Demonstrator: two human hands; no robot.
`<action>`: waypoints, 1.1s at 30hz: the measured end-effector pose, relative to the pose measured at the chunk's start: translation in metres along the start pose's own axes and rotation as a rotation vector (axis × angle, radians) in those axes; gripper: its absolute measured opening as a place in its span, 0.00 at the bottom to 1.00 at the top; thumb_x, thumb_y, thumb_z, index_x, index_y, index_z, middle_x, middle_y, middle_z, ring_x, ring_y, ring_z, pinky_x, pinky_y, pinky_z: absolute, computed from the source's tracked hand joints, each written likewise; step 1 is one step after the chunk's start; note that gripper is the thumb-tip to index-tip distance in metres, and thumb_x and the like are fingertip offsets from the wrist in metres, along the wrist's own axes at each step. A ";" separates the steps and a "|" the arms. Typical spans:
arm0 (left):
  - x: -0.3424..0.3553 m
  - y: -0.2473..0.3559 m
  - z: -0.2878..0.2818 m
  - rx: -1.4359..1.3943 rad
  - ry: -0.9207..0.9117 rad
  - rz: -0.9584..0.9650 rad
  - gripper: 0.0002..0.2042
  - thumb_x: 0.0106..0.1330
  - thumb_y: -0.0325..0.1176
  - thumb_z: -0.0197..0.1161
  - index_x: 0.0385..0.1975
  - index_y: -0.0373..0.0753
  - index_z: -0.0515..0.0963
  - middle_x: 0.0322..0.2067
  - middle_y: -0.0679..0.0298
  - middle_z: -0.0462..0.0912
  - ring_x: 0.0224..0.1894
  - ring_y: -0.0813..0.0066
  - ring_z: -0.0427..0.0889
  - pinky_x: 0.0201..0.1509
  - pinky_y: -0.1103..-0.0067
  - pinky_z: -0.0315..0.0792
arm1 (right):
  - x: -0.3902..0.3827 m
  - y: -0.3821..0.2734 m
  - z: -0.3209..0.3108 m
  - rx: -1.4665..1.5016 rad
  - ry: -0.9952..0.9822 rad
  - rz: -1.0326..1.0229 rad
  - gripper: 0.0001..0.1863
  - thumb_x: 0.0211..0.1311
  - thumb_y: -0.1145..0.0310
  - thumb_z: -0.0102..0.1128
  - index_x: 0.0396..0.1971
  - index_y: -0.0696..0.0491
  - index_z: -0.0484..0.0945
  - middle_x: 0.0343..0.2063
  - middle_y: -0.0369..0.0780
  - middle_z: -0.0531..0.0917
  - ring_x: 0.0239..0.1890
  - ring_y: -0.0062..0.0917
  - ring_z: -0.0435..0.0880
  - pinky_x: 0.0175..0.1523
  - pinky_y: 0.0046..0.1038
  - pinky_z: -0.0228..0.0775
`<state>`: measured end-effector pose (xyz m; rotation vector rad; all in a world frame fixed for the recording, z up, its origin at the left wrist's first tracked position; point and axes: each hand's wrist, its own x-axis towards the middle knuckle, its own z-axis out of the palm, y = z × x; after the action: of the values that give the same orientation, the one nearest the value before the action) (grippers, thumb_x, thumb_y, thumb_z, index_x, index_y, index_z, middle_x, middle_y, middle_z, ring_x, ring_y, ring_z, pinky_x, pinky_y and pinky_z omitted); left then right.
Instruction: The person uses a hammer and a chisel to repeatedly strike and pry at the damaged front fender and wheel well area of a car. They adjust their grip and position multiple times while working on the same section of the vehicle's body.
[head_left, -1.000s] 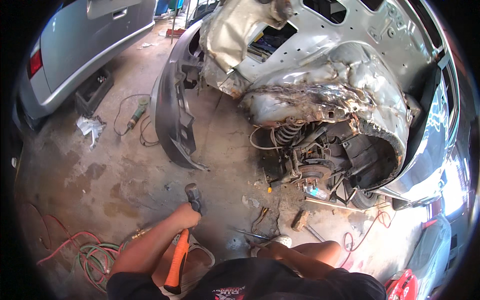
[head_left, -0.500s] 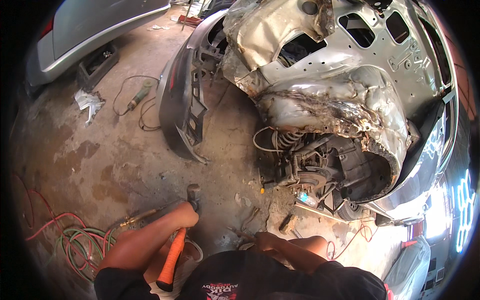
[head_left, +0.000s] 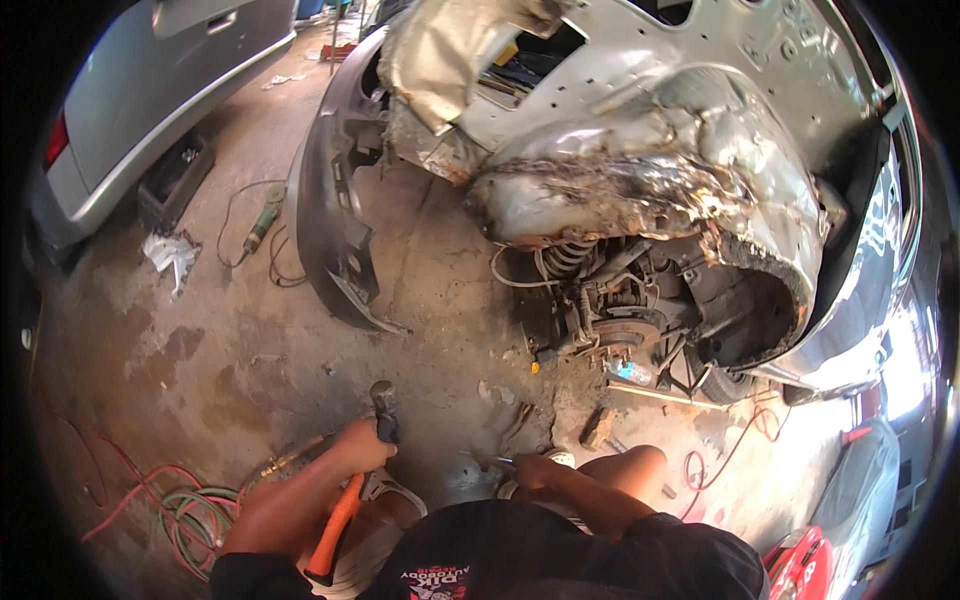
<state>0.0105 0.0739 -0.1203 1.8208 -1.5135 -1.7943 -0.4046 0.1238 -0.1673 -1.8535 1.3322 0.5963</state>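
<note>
My left hand (head_left: 365,446) is closed round a hammer (head_left: 384,403) just below its head, which points up toward the car, while the orange handle hangs down along my forearm. My right hand (head_left: 533,470) grips a thin metal tool (head_left: 499,461) low in front of me; its exact kind is unclear. Beyond both hands is the stripped car body, with a crumpled, burnt-edged wheel housing (head_left: 620,185) above an exposed spring and brake disc (head_left: 625,335). A wooden-looking block (head_left: 598,428) lies on the floor right of my right hand.
A loose bumper (head_left: 325,250) stands left of the housing. A silver vehicle (head_left: 165,90) is at the upper left, with a dark tray (head_left: 175,185) and a grinder (head_left: 262,228) on the floor nearby. Coiled hoses (head_left: 190,515) lie lower left; a red case (head_left: 800,565) is lower right.
The view tipped and then shifted back, so the car sits a little higher and further left than half a second ago. Both hands keep their tools in nearly the same place.
</note>
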 end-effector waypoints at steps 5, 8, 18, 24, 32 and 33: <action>-0.049 0.088 0.016 -0.087 0.014 0.221 0.22 0.60 0.33 0.77 0.47 0.35 0.71 0.25 0.65 0.77 0.22 0.78 0.77 0.27 0.76 0.74 | -0.014 -0.017 -0.020 -0.038 -0.102 0.030 0.21 0.61 0.64 0.56 0.56 0.47 0.76 0.44 0.54 0.85 0.49 0.48 0.86 0.53 0.48 0.76; -0.075 0.126 0.019 -0.141 0.008 0.395 0.23 0.58 0.32 0.78 0.47 0.36 0.71 0.25 0.66 0.77 0.22 0.80 0.77 0.27 0.78 0.74 | -0.017 -0.034 -0.031 0.001 -0.079 -0.026 0.29 0.59 0.69 0.54 0.63 0.39 0.74 0.43 0.53 0.85 0.47 0.48 0.86 0.51 0.49 0.77; -0.094 0.218 0.059 -0.516 0.130 0.590 0.15 0.55 0.21 0.72 0.42 0.31 0.77 0.30 0.60 0.83 0.26 0.73 0.80 0.30 0.77 0.75 | -0.044 -0.061 -0.075 0.078 0.041 -0.141 0.20 0.64 0.67 0.56 0.53 0.56 0.83 0.49 0.50 0.86 0.50 0.45 0.87 0.52 0.46 0.79; -0.106 0.223 0.018 -0.303 0.124 0.695 0.31 0.58 0.47 0.78 0.52 0.33 0.74 0.46 0.57 0.81 0.33 0.73 0.77 0.31 0.77 0.69 | -0.099 -0.059 -0.117 0.394 0.183 -0.240 0.19 0.67 0.65 0.57 0.53 0.57 0.82 0.47 0.49 0.87 0.50 0.45 0.88 0.54 0.43 0.79; -0.082 0.326 -0.036 -0.033 0.859 0.588 0.26 0.73 0.60 0.59 0.37 0.38 0.75 0.21 0.69 0.70 0.20 0.78 0.67 0.26 0.78 0.62 | -0.096 -0.028 -0.107 1.051 0.619 -0.472 0.18 0.69 0.61 0.57 0.50 0.58 0.76 0.37 0.53 0.86 0.39 0.50 0.86 0.47 0.48 0.75; -0.068 0.340 -0.038 -0.032 0.846 0.618 0.26 0.72 0.60 0.61 0.37 0.38 0.75 0.22 0.69 0.70 0.22 0.79 0.67 0.27 0.79 0.62 | -0.100 -0.018 -0.122 1.135 0.532 -0.441 0.18 0.69 0.61 0.57 0.50 0.59 0.75 0.37 0.53 0.86 0.39 0.49 0.86 0.47 0.48 0.75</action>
<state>-0.1181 -0.0560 0.1767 1.5238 -1.4146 -0.6309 -0.4299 0.0869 -0.0147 -1.2408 1.1112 -0.8063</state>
